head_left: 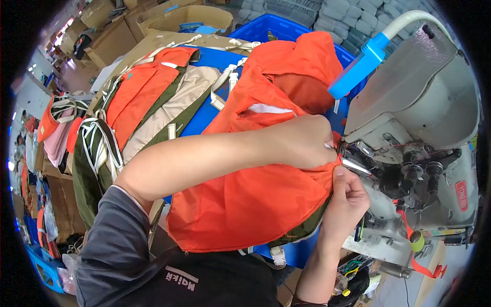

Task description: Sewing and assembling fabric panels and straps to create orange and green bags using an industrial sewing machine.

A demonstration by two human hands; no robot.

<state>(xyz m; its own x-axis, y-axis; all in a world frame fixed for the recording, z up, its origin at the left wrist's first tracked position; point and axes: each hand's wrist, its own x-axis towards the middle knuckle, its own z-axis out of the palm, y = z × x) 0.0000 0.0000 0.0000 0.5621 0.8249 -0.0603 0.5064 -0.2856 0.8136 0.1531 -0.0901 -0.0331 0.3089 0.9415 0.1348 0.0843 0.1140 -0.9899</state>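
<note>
A large orange fabric piece (245, 210), with a dark green layer (302, 231) showing under its lower edge, is bunched in front of me. My left hand (312, 140) reaches across it with curled fingers, closed on the orange cloth close to the working end of a grey sewing machine (391, 94). Just below, my right hand (350, 197) pinches the cloth's right edge between thumb and fingers. Part of the left fingertips is hidden behind the hand. The fabric's edge lies against the machine's metal parts (358, 166).
Orange, beige and green sewn pieces (153, 102) with white straps lie stacked at left. A blue bin (276, 25) and a cardboard box (186, 20) stand behind. A blue lamp (360, 66) hangs over the fabric. A red strap (409, 225) hangs from the machine.
</note>
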